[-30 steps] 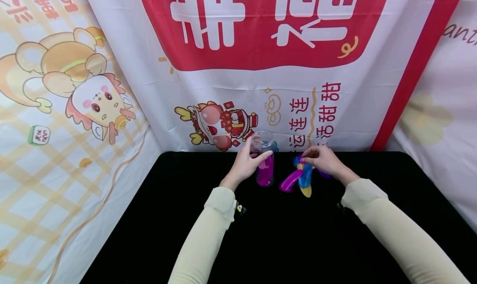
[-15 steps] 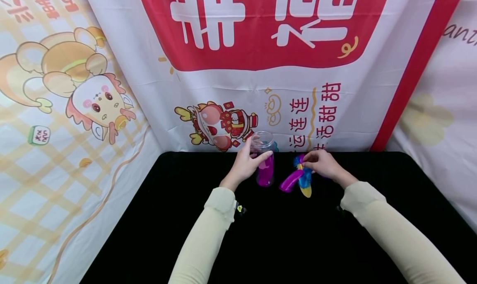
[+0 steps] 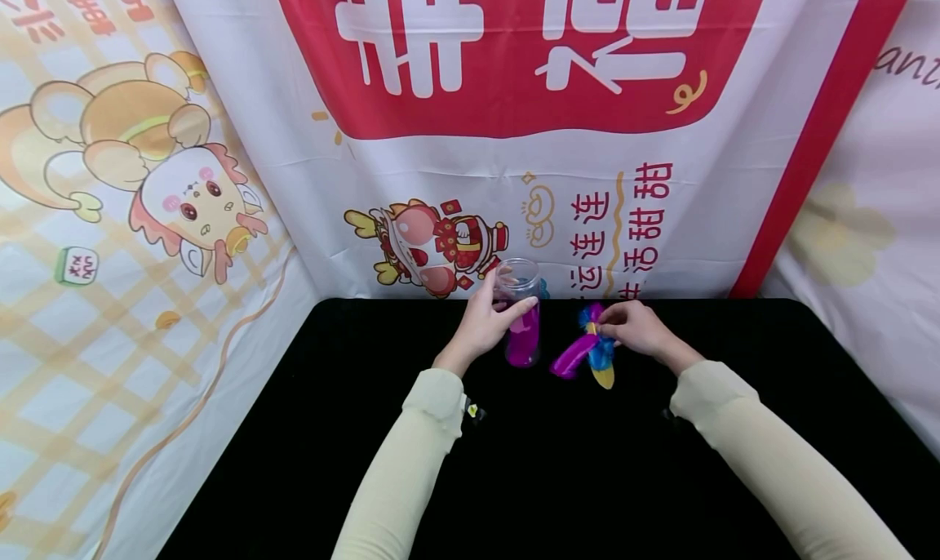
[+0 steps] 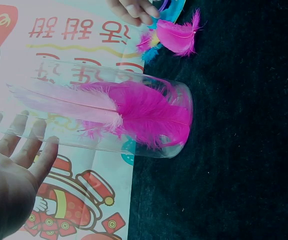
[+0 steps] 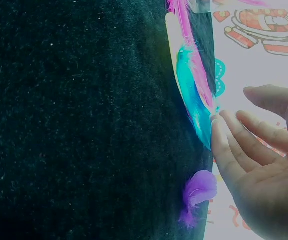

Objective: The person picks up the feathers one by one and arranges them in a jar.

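Note:
Magenta and pale pink feathers point(image 4: 151, 112) stand inside a clear jar point(image 3: 520, 276) near the table's back edge. My left hand point(image 3: 481, 319) holds this jar near its top, thumb on one side and fingers on the other. To the right lies a small bunch of loose feathers: a magenta one point(image 3: 574, 356), a blue one point(image 3: 600, 353) and a yellow one point(image 3: 604, 378). At the bunch is my right hand point(image 5: 264, 165), its fingertips right at the blue feather's end, the thumb apart from the fingers. A purple feather point(image 5: 200, 190) lies beside that hand.
The black table point(image 3: 558, 462) ends at a white and red printed cloth point(image 3: 470, 160) hanging close behind the jar. A patterned cloth point(image 3: 110, 299) hangs along the left side, and a pale one point(image 3: 866, 282) on the right.
My right hand has shifted slightly downward at the feather bunch and now covers the purple feather in the head view. The left hand and the jar have stayed put.

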`<state>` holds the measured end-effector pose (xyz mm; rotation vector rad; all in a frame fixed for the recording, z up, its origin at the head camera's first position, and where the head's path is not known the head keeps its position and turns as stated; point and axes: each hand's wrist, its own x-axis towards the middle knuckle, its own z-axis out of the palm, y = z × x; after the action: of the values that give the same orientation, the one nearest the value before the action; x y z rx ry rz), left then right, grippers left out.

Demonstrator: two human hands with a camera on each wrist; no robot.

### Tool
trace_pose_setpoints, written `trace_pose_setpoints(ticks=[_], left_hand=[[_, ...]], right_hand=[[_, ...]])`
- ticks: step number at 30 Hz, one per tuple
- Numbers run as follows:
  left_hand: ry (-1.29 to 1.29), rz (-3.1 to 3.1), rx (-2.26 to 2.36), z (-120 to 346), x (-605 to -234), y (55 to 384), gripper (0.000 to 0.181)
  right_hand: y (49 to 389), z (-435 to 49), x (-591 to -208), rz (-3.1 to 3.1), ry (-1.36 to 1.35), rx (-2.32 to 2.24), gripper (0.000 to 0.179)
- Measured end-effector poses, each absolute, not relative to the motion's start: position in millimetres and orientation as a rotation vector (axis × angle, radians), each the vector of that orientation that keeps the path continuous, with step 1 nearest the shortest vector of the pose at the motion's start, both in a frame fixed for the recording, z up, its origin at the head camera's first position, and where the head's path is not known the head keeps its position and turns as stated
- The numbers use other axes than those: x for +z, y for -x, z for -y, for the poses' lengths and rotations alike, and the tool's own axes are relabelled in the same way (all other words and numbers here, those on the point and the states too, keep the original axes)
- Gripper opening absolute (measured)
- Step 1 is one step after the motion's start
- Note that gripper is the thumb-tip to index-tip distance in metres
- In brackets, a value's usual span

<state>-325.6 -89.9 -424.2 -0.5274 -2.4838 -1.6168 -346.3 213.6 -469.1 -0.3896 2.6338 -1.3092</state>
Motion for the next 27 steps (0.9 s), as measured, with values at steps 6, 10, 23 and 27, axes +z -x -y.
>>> trace_pose_setpoints(ticks=[6, 10, 23, 27], left_hand=[[0.533, 2.480, -1.615, 90.1, -423.7, 326.0, 0.078], [0.536, 2.481, -1.615, 90.4, -423.1, 325.9, 0.076], [0.530, 2.482, -1.627, 90.4, -425.2, 326.7, 0.076], [0.533, 2.480, -1.627, 90.3, -424.5, 325.9, 0.076]], right_hand=[[345.3, -212.2, -469.1, -2.625, 0.421, -1.326, 0.027], [344.9, -210.8, -468.7, -2.614, 0.409, -1.323, 0.028], [347.2, -208.4, -471.9, -2.582, 0.370, -1.301, 0.029], [348.1, -208.9, -472.8, -2.580, 0.353, -1.295, 0.029]])
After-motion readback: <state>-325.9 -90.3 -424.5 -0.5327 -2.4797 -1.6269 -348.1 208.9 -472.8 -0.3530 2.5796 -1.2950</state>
